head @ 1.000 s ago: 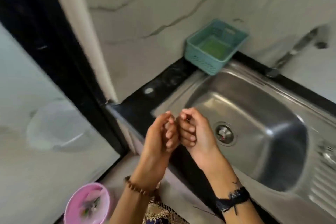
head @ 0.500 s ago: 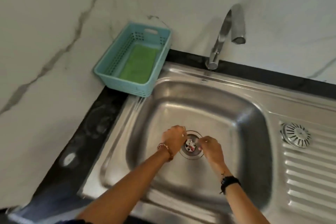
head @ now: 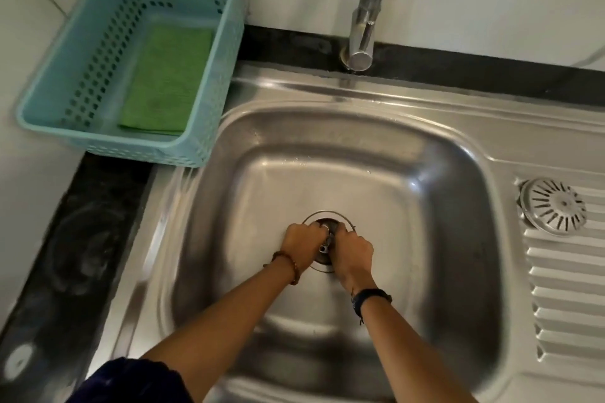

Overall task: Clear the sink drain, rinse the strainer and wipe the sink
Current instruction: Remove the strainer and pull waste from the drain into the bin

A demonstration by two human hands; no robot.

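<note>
Both hands are down in the rectangular stainless-steel sink basin, meeting over the round metal drain at its middle. Left hand, beaded bracelet at the wrist, has fingers curled around a small metal drain fitting; right hand, dark band at the wrist, fingers likewise curled on the same fitting from the other side. Exact fingertip contact blurred. The round slotted metal strainer lies apart on the ribbed drainboard to the right of the basin. Chrome faucet stands behind the basin. Light-blue perforated plastic basket sits on the black desk at rear left, with a folded green cloth inside.
</note>
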